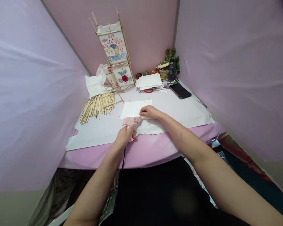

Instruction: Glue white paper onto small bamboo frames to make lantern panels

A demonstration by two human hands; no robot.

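Observation:
My left hand [126, 135] is wrapped round the handle of a pale pink glue gun [132, 120], its nozzle pointing right. A black cord hangs from the gun toward the table's front edge. Just beyond the gun, a sheet of white paper [134, 108] lies flat, with ends of thin wooden sticks [149, 121] showing past its edges. Over the paper's near right part, my right hand [151, 112] has its fingers closed in a pinch at the edge, close to the nozzle. What lies exactly between those fingertips is partly hidden.
A pile of wooden sticks [97, 106] lies to the left, near crumpled white tissue [94, 85]. Behind stands a tall stick-framed lantern [114, 47] with drawn panels. Stacked white papers [149, 81], a phone [180, 91] and a dark bottle [171, 70] are at the back right.

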